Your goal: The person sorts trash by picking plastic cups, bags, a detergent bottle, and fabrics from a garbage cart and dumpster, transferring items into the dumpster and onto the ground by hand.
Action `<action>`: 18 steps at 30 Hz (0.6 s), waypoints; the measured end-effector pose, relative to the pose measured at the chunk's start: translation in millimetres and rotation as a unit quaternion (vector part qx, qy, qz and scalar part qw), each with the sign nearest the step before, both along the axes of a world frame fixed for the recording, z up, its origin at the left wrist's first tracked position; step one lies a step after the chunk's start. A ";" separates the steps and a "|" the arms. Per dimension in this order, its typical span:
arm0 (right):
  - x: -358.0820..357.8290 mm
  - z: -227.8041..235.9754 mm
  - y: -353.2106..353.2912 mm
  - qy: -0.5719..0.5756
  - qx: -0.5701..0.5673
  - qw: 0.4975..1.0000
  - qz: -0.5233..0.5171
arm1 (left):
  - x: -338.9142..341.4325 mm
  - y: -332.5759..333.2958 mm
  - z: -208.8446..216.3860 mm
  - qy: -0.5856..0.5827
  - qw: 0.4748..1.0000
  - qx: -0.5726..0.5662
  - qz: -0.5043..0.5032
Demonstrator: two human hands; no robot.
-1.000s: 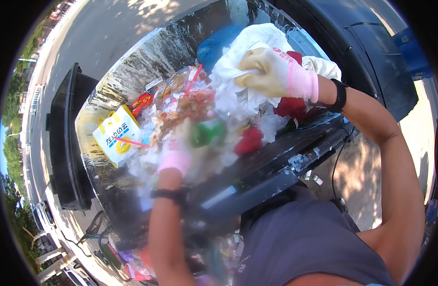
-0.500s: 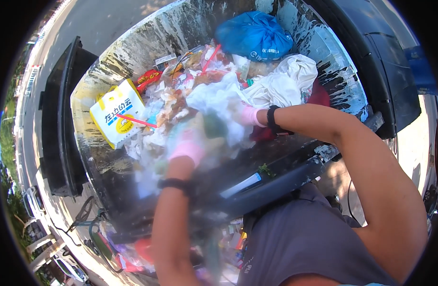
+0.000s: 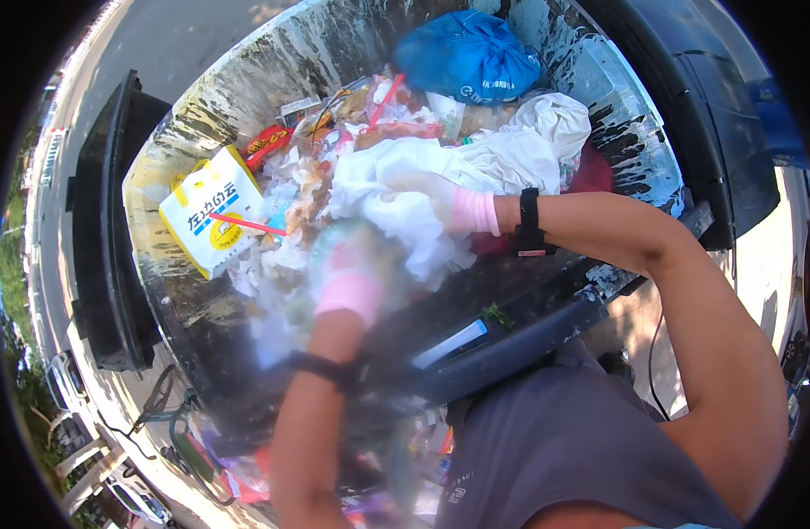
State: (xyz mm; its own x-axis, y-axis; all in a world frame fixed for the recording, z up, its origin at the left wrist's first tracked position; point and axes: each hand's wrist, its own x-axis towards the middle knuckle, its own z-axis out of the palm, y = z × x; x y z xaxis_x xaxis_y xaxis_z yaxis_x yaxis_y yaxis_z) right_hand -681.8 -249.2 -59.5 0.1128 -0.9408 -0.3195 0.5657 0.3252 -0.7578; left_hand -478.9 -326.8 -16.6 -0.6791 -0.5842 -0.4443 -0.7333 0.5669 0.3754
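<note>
Both my hands, in gloves with pink cuffs, are inside a large, stained open rubbish bin (image 3: 246, 79). My right hand (image 3: 427, 196) grips crumpled white cloth (image 3: 370, 172), which lies across the rubbish and hangs down below the fingers. My left hand (image 3: 348, 264) is lower and to the left, against a pale greenish see-through plastic bag (image 3: 334, 242). Blur there hides its fingers. More white cloth (image 3: 546, 132) lies bunched to the right. Beyond my hands, a knotted blue rubbish bag (image 3: 471, 57) rests against the far wall.
A white and yellow carrier bag (image 3: 215, 212) with a red straw (image 3: 246, 224) on it lies at the left. A white strip (image 3: 449, 344) and a green sprig (image 3: 496, 314) are near the front rim. Black lids flank the bin. Bagged rubbish (image 3: 246, 480) sits below it.
The white cloth by my right hand has spread out and shows more clearly. My right hand has shifted slightly left and down; my left hand stays low and blurred.
</note>
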 end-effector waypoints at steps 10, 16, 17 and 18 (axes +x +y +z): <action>-182.3 -263.2 78.9 -0.074 0.140 0.985 0.071 | -98.6 47.1 53.7 0.066 0.994 0.016 -0.087; -51.6 -163.0 37.1 0.544 -0.043 0.779 0.310 | -17.4 25.7 29.5 -0.013 0.998 0.002 0.058; -62.0 -142.0 48.9 0.507 -0.054 0.815 0.276 | -27.0 24.6 17.6 0.028 0.998 0.018 0.056; -60.0 -114.2 49.2 0.438 -0.076 0.866 0.230 | -30.1 23.7 12.8 0.062 0.996 0.027 0.062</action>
